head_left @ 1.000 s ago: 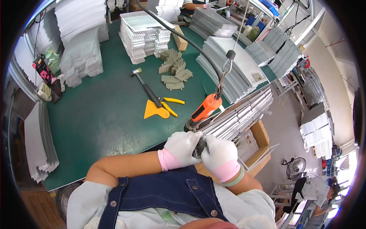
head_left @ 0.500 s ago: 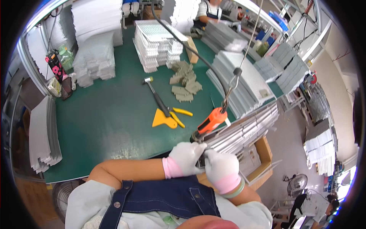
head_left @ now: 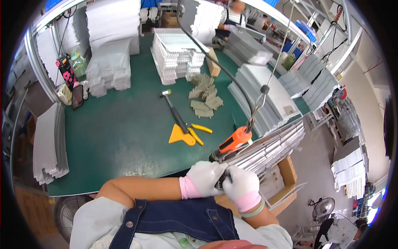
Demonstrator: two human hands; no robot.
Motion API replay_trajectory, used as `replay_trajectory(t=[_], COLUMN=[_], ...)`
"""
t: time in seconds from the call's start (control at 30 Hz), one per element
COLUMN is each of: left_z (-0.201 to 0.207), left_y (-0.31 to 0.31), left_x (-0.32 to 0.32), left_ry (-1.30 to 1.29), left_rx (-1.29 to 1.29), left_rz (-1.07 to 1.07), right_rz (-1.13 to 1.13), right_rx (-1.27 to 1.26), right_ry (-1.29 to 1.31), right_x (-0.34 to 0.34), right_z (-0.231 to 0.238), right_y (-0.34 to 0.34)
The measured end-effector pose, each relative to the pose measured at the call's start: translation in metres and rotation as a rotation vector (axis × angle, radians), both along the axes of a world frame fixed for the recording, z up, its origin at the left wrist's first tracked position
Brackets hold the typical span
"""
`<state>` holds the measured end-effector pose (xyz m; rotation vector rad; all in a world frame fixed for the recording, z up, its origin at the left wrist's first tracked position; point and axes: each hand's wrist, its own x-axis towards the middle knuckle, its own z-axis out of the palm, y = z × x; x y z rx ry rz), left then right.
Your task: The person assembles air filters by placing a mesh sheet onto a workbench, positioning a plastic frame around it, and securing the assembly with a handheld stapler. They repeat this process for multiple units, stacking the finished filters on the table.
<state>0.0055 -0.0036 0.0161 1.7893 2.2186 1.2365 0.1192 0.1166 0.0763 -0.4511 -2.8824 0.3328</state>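
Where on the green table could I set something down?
The widest bare patch of the green table lies between the left-edge panel stack and the hammer and yellow scraper. The far side is crowded with white stacks, the right with grey panels.

A small dark piece (head_left: 223, 181), mostly hidden between white-gloved fingers (head_left: 234, 175), is held just off the near right corner of the tabletop (head_left: 124, 139); its full shape cannot be made out. Just beyond it, an orange-and-black power driver (head_left: 233, 143) hangs slanted by that corner, orange end up, dark end down beside the fingers
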Motion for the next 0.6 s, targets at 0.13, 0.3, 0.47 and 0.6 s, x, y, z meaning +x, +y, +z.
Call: replay_trajectory(t=[0.13,0.3,0.47,0.6], left_z=[0.004,-0.009,-0.013,-0.013], left_y=[0.0,-0.001,-0.001,0.001], left_x=[-0.002,0.006,0.002,-0.001], left_ry=[-0.06,-0.026,-0.05,-0.04], left_rx=[0.01,0.026,0.025,0.01], left_rz=[-0.01,0.021,0.04,0.021], right_rz=[0.039,-0.017,-0.037,-0.018], right_rx=[-0.16,-0.479,-0.801,-0.751], right_ry=[-0.074,-0.178,0.082,0.209], right_x=[0.001,0.006,0.015,0.021], right_z=[0.002,0.008,-0.001,-0.009], right_y=[0.011,0.018,0.026,0.04])
